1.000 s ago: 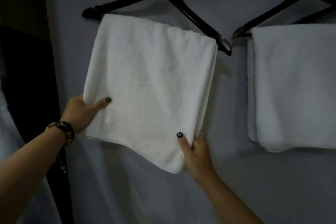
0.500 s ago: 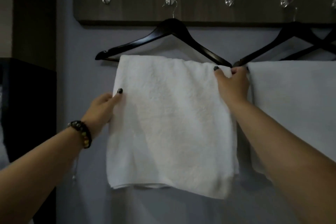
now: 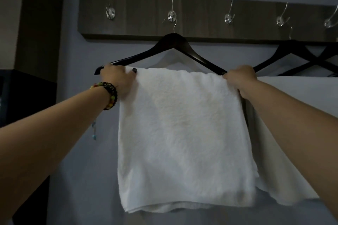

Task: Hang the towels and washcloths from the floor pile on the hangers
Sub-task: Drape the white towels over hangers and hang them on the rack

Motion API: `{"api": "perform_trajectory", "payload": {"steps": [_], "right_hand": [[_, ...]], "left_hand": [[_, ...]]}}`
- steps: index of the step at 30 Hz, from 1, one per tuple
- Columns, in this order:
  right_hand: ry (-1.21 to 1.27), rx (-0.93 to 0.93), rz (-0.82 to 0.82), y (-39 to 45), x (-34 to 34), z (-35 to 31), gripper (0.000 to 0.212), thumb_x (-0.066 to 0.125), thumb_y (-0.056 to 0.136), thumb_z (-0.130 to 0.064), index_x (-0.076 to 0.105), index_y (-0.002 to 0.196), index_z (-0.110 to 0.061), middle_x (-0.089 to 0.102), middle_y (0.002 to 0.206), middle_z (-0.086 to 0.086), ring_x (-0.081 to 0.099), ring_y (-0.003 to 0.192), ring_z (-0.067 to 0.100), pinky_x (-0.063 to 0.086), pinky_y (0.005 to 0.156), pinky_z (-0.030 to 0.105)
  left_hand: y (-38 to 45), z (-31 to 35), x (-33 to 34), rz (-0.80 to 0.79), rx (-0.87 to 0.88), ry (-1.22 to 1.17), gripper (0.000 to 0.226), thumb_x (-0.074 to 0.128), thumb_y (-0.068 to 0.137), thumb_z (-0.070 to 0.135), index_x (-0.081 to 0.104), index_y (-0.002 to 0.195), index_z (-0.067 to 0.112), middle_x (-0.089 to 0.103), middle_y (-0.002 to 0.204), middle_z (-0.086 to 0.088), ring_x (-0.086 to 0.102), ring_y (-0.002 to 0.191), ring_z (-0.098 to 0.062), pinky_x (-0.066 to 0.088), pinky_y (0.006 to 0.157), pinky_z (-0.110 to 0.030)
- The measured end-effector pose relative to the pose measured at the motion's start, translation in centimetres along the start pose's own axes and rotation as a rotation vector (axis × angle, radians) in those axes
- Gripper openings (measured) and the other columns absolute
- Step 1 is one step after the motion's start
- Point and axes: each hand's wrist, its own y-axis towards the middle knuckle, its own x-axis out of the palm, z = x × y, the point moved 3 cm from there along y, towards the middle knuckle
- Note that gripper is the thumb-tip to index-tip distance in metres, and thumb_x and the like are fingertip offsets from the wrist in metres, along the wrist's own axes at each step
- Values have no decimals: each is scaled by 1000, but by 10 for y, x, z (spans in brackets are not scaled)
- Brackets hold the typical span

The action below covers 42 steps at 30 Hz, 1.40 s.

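You are at the squaring-up step: a white towel (image 3: 184, 133) is already folded over the lower bar of a dark hanger (image 3: 173, 42), which hangs by its wire hook from the second metal hook (image 3: 172, 17) on the wooden rack (image 3: 201, 5) fixed to the wall.

Your left hand (image 3: 117, 80) sits at the towel's top left corner, its fingers curled over the fold and the hanger's left arm, the thumb pressed flat on the cloth. Your right hand (image 3: 239, 80) grips the top right corner where the hanger's right arm meets the bar; its fingers are curled round the edge of the cloth, though the fingertips themselves are hidden behind the hand. Both hands are holding, not spread.

The towel hangs fairly level along the top, while its bottom edge shows layers that do not quite line up. To the right, a second towel (image 3: 301, 97) is draped on another hanger (image 3: 292, 49), touching or just overlapping the first along its right side.

The next move probably calls for little: ease both grips off gently so the hanger does not swing or tip, then check the cloth stays balanced on the bar. After that you turn back to the floor pile, which is out of sight here, for the next piece.
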Motion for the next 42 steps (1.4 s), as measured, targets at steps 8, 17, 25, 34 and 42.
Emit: {"api": "perform_trajectory", "payload": {"steps": [8, 17, 25, 34, 42], "right_hand": [[72, -21, -50, -4, 23, 3, 35, 66, 84, -13, 60, 116, 1, 63, 114, 9, 60, 100, 25, 52, 84, 30], [-281, -444, 19, 0, 26, -10, 11, 61, 88, -16, 61, 81, -8, 57, 76, 2, 53, 75, 18, 45, 67, 28], [103, -337, 33, -3, 20, 14, 7, 63, 86, -15, 65, 80, -12, 61, 77, 0, 57, 75, 15, 45, 68, 27], [156, -391, 151, -29, 1, 36, 9, 52, 93, -19, 59, 94, -12, 54, 77, -8, 49, 67, 3, 40, 61, 18], [13, -304, -178, -61, -1, 57, 17, 70, 85, -36, 65, 87, -20, 68, 89, -4, 64, 77, 8, 52, 63, 22]], "left_hand": [[-2, -8, -23, 224, -25, -11, 39, 53, 91, 51, 67, 101, 15, 25, 141, -9, 23, 131, -31, 22, 115, -40], [10, -20, -10, 78, -10, 7, 43, 51, 94, 46, 51, 62, 16, 53, 126, -20, 40, 128, -37, 34, 110, -44], [2, -35, -10, 155, 57, -38, 45, 55, 94, 35, 67, 81, -6, 58, 97, -6, 51, 86, -22, 38, 78, -28], [-31, -44, 13, 196, 67, -129, 47, 52, 95, 44, 64, 81, 1, 30, 149, -9, 38, 130, -19, 24, 104, -15], [-104, -61, 60, 132, -85, -451, 36, 53, 93, 48, 52, 112, 17, 59, 106, 0, 58, 88, -19, 44, 65, -29]]}}
